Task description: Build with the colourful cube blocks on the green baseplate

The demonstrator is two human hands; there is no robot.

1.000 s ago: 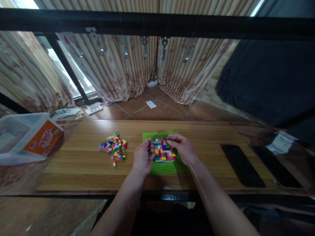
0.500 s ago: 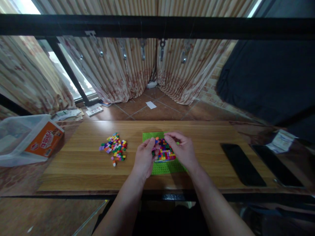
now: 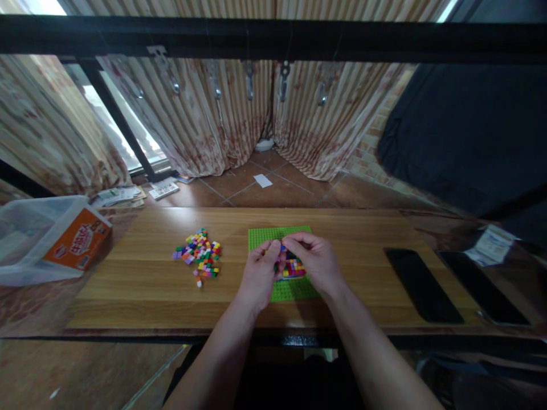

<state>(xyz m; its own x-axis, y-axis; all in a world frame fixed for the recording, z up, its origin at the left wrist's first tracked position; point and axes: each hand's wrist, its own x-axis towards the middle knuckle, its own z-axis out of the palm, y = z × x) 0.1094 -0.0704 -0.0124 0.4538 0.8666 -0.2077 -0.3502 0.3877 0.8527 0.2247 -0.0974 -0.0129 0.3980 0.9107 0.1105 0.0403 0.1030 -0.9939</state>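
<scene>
My left hand is closed, its thumb and fingers pinching small toy bricks, of which a bit of blue and orange shows. My right hand meets it there, thumb and forefinger closed on the same bricks. Both hands are over a green studded baseplate. Beneath the fingers, a multicoloured block of bricks stands on the plate, showing red, yellow and pink along its near side. The hands hide its far and left parts.
Loose coloured bricks lie in a pile left of the plate on the wooden board. A clear plastic bin stands at the far left. Two dark flat devices, one a black slab, lie at right. A black bar crosses above.
My left hand has moved right and my right hand slightly left, so their fingertips now meet at the small bricks. More of the baseplate's far edge shows.
</scene>
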